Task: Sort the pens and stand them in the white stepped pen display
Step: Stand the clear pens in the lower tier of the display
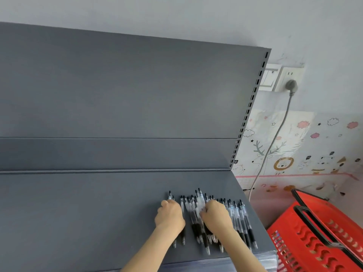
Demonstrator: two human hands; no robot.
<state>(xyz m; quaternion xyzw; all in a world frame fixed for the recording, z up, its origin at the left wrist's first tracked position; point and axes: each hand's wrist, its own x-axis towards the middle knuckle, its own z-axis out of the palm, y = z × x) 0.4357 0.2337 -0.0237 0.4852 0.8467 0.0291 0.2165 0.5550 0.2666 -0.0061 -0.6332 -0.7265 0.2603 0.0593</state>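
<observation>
Pens (pixel 238 215) spread on the shelf (pixel 98 213), lower centre-right.
They lie side by side. The right hand (pixel 217 215) curls round a few; the left hand (pixel 170 214), curled, covers the leftmost, grip unclear. Basket (pixel 314 242) at lower right; plug (pixel 291 84) and cable (pixel 276 138) on the wall above.

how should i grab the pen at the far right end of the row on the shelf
Pinch the rightmost pen by its clear mid-barrel, coming from above and from the right. It lies flat on the grey shelf with its right side free, while the rest of the pens crowd its left.
</observation>
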